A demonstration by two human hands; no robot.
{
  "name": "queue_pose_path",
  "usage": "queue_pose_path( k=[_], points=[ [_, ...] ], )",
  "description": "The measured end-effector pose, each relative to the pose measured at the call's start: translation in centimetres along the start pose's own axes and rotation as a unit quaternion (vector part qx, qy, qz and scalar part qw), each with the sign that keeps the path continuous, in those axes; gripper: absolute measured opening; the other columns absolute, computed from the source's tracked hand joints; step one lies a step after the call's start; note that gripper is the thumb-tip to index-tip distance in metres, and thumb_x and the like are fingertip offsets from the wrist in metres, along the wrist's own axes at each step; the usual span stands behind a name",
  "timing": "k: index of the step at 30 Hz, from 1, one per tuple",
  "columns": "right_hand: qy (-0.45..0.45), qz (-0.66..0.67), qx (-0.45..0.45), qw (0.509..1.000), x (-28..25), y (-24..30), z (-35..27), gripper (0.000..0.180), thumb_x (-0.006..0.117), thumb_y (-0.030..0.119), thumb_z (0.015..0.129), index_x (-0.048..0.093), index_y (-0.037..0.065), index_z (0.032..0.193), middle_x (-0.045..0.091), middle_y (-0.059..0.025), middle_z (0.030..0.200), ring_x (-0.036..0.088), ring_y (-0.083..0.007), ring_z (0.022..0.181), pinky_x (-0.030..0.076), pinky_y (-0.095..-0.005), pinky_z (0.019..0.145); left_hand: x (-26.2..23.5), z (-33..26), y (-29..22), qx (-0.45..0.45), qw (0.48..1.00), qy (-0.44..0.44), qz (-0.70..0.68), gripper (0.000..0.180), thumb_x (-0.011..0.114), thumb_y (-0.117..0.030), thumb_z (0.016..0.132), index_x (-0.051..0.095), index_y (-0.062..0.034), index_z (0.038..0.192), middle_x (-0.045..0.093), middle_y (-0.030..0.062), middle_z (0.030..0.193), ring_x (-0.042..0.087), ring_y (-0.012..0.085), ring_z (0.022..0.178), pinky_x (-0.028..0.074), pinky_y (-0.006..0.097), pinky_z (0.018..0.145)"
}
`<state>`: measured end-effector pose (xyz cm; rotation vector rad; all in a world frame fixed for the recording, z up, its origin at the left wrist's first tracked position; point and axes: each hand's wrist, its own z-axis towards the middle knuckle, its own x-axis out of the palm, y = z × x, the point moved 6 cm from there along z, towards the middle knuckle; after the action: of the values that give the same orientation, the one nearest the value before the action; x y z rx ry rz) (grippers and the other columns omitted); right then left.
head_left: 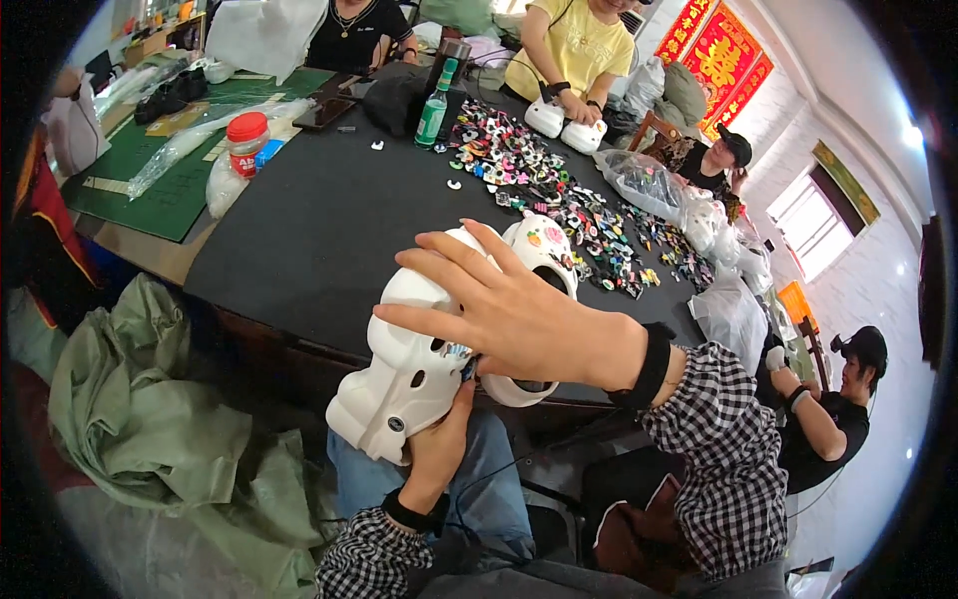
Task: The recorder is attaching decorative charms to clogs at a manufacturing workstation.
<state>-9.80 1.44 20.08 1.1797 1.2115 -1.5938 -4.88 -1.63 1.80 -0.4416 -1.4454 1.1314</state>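
Observation:
Over my lap, my left hand [442,451] grips a white foam clog [384,384] from below, its fingers partly hidden. The clog is tilted and has dark holes in its surface. Across its top lies my right hand [529,314], fingers stretched and spread; its thumb is hidden. A small colourful piece [459,350] shows on the clog under the right palm. Just behind the hand, a second white clog [544,238] rests at the table edge, with a pink flower and a carrot charm on it. My right forearm covers part of it.
Many small colourful charms [589,220] are heaped on the dark table [299,250]. A green bottle [432,115] and a red-lidded jar [246,145] stand farther back. Plastic bags [728,309] line the right edge. A co-worker in yellow [579,60] handles white clogs opposite; green cloth [160,399] lies left.

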Motion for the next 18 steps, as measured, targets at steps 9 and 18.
queue_pose_path(
  k=[9, 18],
  points=[
    [-0.031, -0.02, 0.002, 0.999, 1.1, -0.3, -0.3, 0.067, 0.064, 0.009, 0.074, 0.045, 0.021, 0.138, 0.043, -0.018, 0.138, 0.038, -0.0356, 0.133, 0.027, -0.0581, 0.109, 0.3, -0.1, 0.2, -0.022, 1.0, -0.02, 0.008, 0.039, 0.065, -0.001, 0.089, 0.052, -0.0001, 0.126, 0.059, 0.0061, 0.119, 0.057, 0.0147, 0.105, 0.046, 0.027, 0.089],
    [-0.237, 0.183, 0.237, 0.924, -1.3, -2.4, -8.4, 0.053, 0.073, 0.011, 0.076, 0.054, 0.007, 0.125, 0.051, -0.0172, 0.127, 0.053, -0.0352, 0.114, 0.046, -0.0415, 0.093, -0.9, 1.4, -3.9, -0.116, 0.969, -0.157, -0.148, 0.035, 0.057, -0.007, 0.094, 0.05, -0.0017, 0.128, 0.06, 0.0065, 0.116, 0.06, 0.0153, 0.102, 0.05, 0.028, 0.084]
  ],
)
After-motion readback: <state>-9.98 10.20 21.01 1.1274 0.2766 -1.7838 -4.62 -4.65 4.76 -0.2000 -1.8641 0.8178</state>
